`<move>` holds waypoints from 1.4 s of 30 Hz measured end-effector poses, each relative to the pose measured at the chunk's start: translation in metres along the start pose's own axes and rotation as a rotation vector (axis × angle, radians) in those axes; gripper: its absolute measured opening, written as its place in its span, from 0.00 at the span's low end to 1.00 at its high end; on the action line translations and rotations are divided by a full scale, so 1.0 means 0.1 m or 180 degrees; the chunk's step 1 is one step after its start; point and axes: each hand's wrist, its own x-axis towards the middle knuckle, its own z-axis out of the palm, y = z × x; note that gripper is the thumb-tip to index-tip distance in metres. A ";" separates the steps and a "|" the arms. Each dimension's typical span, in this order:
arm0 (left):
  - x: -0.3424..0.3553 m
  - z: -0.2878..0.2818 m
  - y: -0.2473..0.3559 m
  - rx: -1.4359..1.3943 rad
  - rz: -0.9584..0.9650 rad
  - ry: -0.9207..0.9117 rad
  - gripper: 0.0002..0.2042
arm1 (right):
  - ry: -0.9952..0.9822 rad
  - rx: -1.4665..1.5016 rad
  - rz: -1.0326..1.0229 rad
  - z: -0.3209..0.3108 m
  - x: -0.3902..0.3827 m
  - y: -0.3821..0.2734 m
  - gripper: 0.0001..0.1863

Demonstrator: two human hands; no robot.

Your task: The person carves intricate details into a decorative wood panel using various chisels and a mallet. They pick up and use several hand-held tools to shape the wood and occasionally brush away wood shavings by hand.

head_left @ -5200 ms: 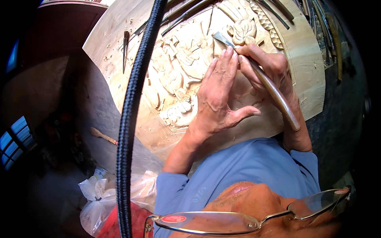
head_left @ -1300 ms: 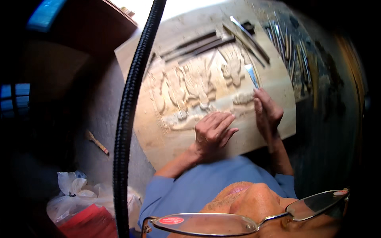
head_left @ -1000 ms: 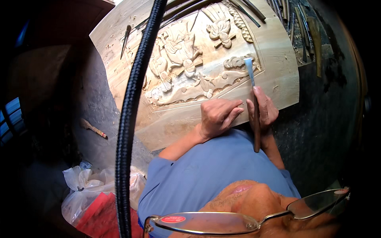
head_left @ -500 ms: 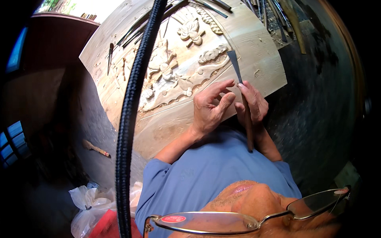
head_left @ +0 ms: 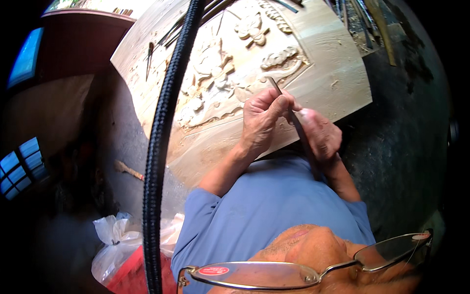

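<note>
Both hands are on a carving chisel (head_left: 301,133) with a thin dark metal shaft and a long handle. My left hand (head_left: 260,116) is closed round the shaft, and the metal end points up and left over the carving. My right hand (head_left: 322,134) grips the handle just below, its fingers close to the left ones. The handle's lower end lies in shadow against the blue shirt. Beyond the hands is a pale wooden panel (head_left: 338,73) with flowers and a scrolled border (head_left: 279,58) carved in relief.
Several dark chisels (head_left: 171,35) lie along the panel's far side, with a small pointed tool (head_left: 149,61) at its left. More tools (head_left: 364,24) rest at the far right. A brush (head_left: 128,170) is on the floor at left, near a plastic bag (head_left: 115,245). A black braided cable (head_left: 165,122) crosses the view.
My left hand has gone from open beside the chisel to closed round its shaft. The chisel's metal end has swung left and lower. The panel appears shifted rightward in view.
</note>
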 end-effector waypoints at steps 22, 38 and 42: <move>-0.21 0.00 0.05 0.0535 -0.0431 0.0212 0.16 | -0.2157 0.3788 0.3956 -0.38 -0.19 -0.03 0.11; -0.22 -0.08 0.07 0.0020 -0.0470 0.0056 0.15 | -0.2377 0.3246 0.4032 -0.35 -0.13 -0.10 0.12; -0.24 -0.15 0.06 -0.0079 -0.0419 -0.0002 0.15 | -0.2434 0.3201 0.3967 -0.32 -0.12 -0.12 0.12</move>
